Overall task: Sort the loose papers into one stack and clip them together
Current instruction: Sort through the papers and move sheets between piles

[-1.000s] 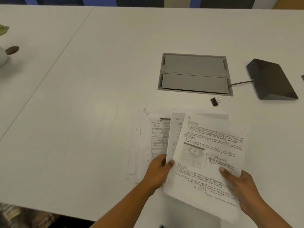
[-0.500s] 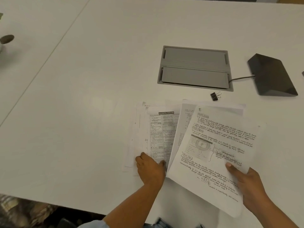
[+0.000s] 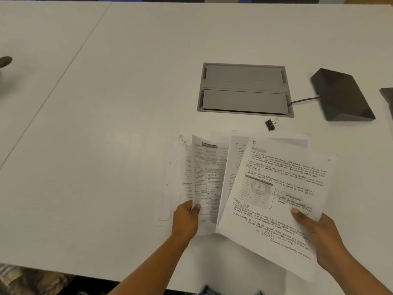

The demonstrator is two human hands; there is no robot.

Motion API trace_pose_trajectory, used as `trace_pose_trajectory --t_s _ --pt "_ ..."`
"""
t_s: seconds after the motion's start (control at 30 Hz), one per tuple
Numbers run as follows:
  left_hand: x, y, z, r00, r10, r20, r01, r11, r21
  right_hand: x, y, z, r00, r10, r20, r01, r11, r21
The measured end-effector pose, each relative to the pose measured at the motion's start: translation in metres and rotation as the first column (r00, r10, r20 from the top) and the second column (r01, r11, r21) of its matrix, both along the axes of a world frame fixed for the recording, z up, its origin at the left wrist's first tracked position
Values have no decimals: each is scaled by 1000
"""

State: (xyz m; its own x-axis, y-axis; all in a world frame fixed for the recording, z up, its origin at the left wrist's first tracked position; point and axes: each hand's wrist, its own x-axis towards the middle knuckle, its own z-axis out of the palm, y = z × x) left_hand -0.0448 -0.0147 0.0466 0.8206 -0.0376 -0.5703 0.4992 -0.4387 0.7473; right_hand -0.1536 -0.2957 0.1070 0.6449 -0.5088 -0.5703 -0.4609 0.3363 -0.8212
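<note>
- Both hands are clamped on paper: the left hand [image 3: 187, 220] is pinched on the near edge of a printed sheet [image 3: 205, 177], which is lifted and bowed along its length, while the right hand [image 3: 319, 233] is gripped, thumb on top, on the near right part of a handwritten sheet [image 3: 276, 188].
- The handwritten sheet is thin white paper, covered in slanted ink lines with a grey printed diagram at its middle; it is held tilted, and its near corner overhangs the counter [image 3: 106, 124] edge.
- More loose white sheets [image 3: 170, 188] are fanned out flat beneath and to the left of the printed sheet, with further pages showing behind the handwritten one.
- A small black binder clip [image 3: 270, 124] with wire handles is seen lying just beyond the papers, apart from them.
- A grey rectangular hatch [image 3: 244, 90] with two flat lids is set flush in the smooth, matte white counter; a dark wedge-shaped box [image 3: 342, 95] is joined to it by a cable.
- Wide bare counter is left open to the left of the papers.
</note>
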Motion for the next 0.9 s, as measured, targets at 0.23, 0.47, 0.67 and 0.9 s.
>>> trace_pose_trajectory --t_s 0.23,0.47,0.67,0.9 --pt "-4 1 29 996 8 -93 -33 962 -271 12 -1 8 991 123 -44 -125 991 -37" --pt "-4 -8 58 967 -229 -111 163 893 -419 25 8 15 982 184 30 -185 982 31" --pt "7 -10 67 964 -236 -118 177 910 -376 24 9 13 979 205 -4 -204 977 54" --pt "26 1 21 989 -29 143 -30 919 393 20 4 6 997 58 -42 -57 998 25"
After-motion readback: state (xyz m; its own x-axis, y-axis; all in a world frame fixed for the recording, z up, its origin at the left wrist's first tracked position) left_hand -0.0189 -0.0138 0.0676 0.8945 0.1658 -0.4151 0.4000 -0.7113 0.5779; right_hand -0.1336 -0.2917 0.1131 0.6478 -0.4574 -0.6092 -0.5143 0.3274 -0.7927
